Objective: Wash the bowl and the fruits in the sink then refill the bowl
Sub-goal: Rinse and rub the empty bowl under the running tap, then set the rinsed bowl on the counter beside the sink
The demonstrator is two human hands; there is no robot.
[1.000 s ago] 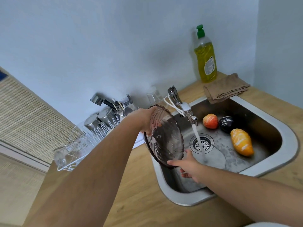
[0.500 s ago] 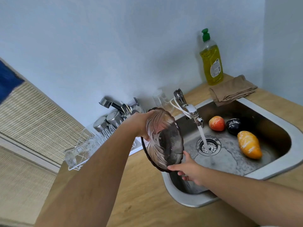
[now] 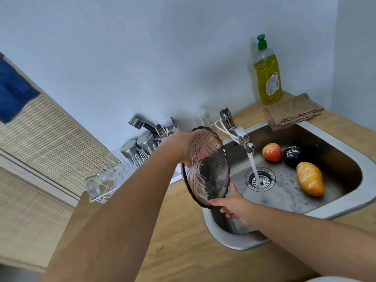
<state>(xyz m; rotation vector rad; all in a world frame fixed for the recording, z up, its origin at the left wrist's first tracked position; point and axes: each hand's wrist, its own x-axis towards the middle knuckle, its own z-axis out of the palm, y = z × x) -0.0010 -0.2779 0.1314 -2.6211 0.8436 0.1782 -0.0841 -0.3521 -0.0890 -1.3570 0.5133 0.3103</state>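
The smoky glass bowl stands on edge over the left end of the sink. The left hand grips its upper rim and the right hand pinches the lower rim. A red fruit, a dark fruit and an orange fruit lie in the basin beyond the running tap

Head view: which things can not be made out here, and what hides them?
All in the head view.
Fingers of the left hand: behind the bowl that it grips.
The right hand: grip or only touch on the bowl's lower rim, unclear.
Contents of the drying rack: partly behind the left arm, small.
Label of the soap bottle: too small to read.
A white object: cut off by the bottom edge.
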